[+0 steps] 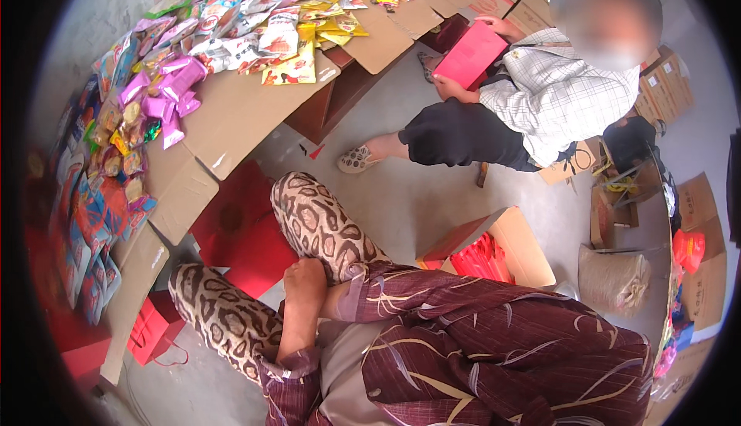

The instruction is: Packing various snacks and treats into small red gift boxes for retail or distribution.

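My left hand (306, 278) rests between my knees with its fingers curled in. Whatever lies inside them, if anything, is hidden. My right forearm (333, 302) runs in behind the left wrist, and the fingers of my right hand are out of sight there. Both arms lie close together, over patterned trousers (316, 218). Nearest in front of my hands is a red bag or box (239, 229), standing under the cardboard-covered table edge (181, 198). Several wrapped snacks (258, 32) in white, yellow, purple and blue are heaped along that table.
Across from me a person in a checked shirt (556, 94) holds a pinkish-red box (471, 54) in both hands. An open carton with red packets (482, 260) stands at my right. Red gift bags (154, 329) are at lower left. Cartons (664, 86) and a sack (614, 279) line the right.
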Tool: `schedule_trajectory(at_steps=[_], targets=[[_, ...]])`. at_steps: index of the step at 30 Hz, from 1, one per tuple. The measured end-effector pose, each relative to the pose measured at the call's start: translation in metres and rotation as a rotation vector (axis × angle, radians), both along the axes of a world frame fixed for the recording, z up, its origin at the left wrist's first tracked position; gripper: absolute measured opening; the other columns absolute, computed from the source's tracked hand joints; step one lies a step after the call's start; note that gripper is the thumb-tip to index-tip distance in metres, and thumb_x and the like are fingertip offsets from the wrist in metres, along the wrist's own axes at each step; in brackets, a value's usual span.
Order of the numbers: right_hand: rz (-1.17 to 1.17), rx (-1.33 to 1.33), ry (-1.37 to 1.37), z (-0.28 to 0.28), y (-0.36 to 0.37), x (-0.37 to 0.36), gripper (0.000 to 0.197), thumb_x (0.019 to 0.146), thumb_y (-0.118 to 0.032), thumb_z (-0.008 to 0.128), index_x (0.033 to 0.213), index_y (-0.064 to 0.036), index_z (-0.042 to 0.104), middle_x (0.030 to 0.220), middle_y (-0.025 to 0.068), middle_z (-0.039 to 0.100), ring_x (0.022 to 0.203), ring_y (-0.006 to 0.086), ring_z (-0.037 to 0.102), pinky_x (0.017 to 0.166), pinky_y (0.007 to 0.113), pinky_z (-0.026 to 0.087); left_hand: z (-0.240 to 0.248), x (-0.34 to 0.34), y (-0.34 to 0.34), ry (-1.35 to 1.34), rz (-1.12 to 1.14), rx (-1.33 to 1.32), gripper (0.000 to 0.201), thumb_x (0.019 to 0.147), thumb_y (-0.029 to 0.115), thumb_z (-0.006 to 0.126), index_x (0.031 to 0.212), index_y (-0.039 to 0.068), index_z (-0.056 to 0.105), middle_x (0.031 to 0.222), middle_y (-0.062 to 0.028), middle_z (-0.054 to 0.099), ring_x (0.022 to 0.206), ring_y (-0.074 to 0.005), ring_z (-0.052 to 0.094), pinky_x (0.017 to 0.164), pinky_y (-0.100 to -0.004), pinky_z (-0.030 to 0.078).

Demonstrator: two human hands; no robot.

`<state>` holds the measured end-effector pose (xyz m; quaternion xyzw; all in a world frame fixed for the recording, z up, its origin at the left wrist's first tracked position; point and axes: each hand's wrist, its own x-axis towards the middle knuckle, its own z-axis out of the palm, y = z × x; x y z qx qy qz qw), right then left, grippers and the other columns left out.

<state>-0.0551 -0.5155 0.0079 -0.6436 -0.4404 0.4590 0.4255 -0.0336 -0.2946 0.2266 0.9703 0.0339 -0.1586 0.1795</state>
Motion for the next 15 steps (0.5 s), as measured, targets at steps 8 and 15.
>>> schedule_trajectory(at_steps=[8, 15], targets=[[0.080, 0.016, 0.095, -0.006, 0.009, -0.022, 0.030, 0.088, -0.027, 0.062, 0.105, -0.0028, 0.066, 0.099, 0.0140, 0.070, 0.094, 0.0301, 0.067, 0.080, 0.041, 0.053, -0.018, -0.001, 0.009, 0.118, 0.059, -0.099, 0.021, 0.079, 0.007, 0.052, 0.082, -0.001, 0.072, 0.085, -0.0253, 0.068, 0.085, -0.0388, 0.069, 0.077, -0.0460, 0.055], [0.129, 0.033, 0.156, -0.010, 0.014, -0.027, 0.031, 0.088, -0.027, 0.062, 0.106, -0.0027, 0.066, 0.099, 0.0137, 0.070, 0.094, 0.0297, 0.067, 0.080, 0.041, 0.053, -0.007, -0.002, 0.012, 0.154, 0.089, -0.096, 0.022, 0.080, 0.006, 0.052, 0.082, 0.001, 0.073, 0.085, -0.0228, 0.069, 0.084, -0.0367, 0.069, 0.076, -0.0437, 0.055]])
